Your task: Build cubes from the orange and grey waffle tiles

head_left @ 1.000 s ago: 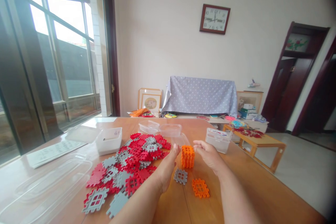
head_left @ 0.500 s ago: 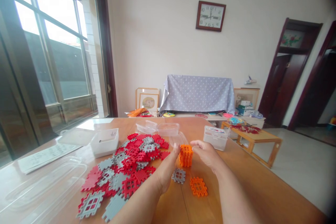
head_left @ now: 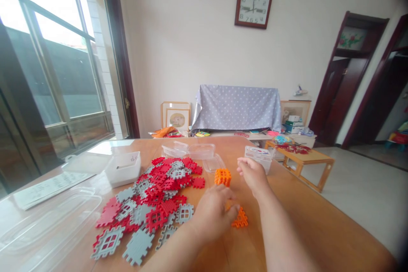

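Tiles in red and grey make a loose heap (head_left: pixel 153 197) left of centre on the table (head_left: pixel 306 221), spread flat so that most pieces show. Apart from it, at mid-frame, stands an orange cube (head_left: pixel 222 177) built of the same toothed pieces. It rests on its own base with nothing touching it, and its spot beyond the heap's right edge keeps it out of the loose pieces.

The left hand (head_left: pixel 213 212) lies palm down, low in the centre, its fingers spread over an orange tile (head_left: pixel 239 220) that lies flat on the wood. Only the tile's right corner shows past the fingertips. The flat palm suits a thin piece lying flush with the table, but I cannot tell whether the fingers pinch it or only press on it.

The right hand (head_left: pixel 254 174) hovers just right of the cube, near but apart. Its fingers are loosely curled, slack and empty, since the cube stands steady by itself.

Behind the cube, clear tubs (head_left: pixel 199 151) and a white box (head_left: pixel 123 168) sit along the far edge of the heap, out of the arms' way. A clear lid (head_left: pixel 47 229) fills the lower left.
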`<state>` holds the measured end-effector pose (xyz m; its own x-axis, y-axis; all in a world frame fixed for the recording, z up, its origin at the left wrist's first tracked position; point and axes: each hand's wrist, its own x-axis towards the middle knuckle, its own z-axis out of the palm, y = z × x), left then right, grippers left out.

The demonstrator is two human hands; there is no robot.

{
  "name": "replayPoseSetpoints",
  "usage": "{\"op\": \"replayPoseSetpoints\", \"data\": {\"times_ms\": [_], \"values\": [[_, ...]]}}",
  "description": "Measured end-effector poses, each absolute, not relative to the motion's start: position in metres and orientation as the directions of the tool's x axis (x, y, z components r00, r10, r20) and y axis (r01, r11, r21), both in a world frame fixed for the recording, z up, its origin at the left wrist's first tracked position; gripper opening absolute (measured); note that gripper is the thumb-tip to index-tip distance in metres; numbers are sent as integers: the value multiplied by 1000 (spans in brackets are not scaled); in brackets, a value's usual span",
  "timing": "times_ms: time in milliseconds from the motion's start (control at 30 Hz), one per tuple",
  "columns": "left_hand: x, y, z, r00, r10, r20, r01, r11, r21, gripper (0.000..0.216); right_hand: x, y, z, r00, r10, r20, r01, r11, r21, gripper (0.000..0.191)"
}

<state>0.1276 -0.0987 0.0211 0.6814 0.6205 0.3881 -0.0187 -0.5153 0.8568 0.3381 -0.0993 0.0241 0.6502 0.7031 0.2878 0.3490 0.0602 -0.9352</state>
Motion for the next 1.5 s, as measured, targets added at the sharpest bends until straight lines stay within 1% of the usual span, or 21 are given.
{"op": "replayPoseSetpoints", "data": {"times_ms": [67,133,200,233,300,333,400,433,500,567,633,700,767,833,933,1033,1133,1233,1300,1400,1500], "values": [[128,-105,17,783,509,356,93,-662,744,17,338,-100,26,676,678,289,335,66,-940,43],[130,-109,14,859,435,271,228,-798,558,18,336,-100,27,685,668,290,329,71,-942,42],[132,-109,12,897,401,184,311,-870,382,14,335,-99,27,687,666,293,328,76,-942,41],[132,-108,12,907,390,155,327,-889,322,13,335,-100,28,686,665,294,329,77,-941,40],[133,-106,14,920,368,138,323,-908,269,14,333,-100,29,687,662,300,334,79,-939,39],[132,-105,14,923,359,142,312,-910,271,16,333,-101,30,689,658,303,336,80,-939,38],[132,-104,15,913,369,173,298,-894,335,19,332,-102,32,695,651,305,336,81,-938,37],[131,-103,15,900,391,194,295,-872,392,21,332,-103,32,698,648,305,331,85,-940,37],[131,-101,14,852,466,240,278,-790,546,23,331,-104,34,704,643,302,312,102,-944,36],[133,-96,13,780,566,267,219,-646,732,24,329,-105,37,700,648,301,285,133,-949,36],[134,-91,14,695,676,247,109,-439,892,30,327,-107,40,671,676,303,255,174,-951,35],[133,-85,18,625,757,189,-22,-226,974,36,323,-110,43,606,733,309,233,208,-950,32],[131,-79,22,582,801,140,-132,-77,988,42,318,-113,47,517,798,311,223,226,-948,29],[127,-73,25,556,824,113,-203,3,979,45,312,-117,51,409,859,307,232,227,-946,28],[120,-64,24,520,849,96,-268,55,962,44,306,-121,53,228,928,296,263,234,-936,34],[116,-55,21,470,878,88,-303,67,951,43,302,-124,53,96,950,297,318,254,-914,46],[115,-50,19,422,902,85,-320,60,946,41,299,-126,53,38,955,293,399,254,-881,58],[115,-49,19,406,910,83,-345,69,936,39,292,-127,53,14,956,294,461,255,-850,62],[115,-49,19,408,911,66,-364,96,926,38,288,-126,53,-2,947,320,501,278,-820,59],[116,-49,19,418,908,31,-386,146,911,36,282,-124,54,-18,931,364,543,315,-778,49],[116,-50,21,436,900,5,-415,196,889,35,281,-124,56,-34,937,347,517,314,-797,41]]}}
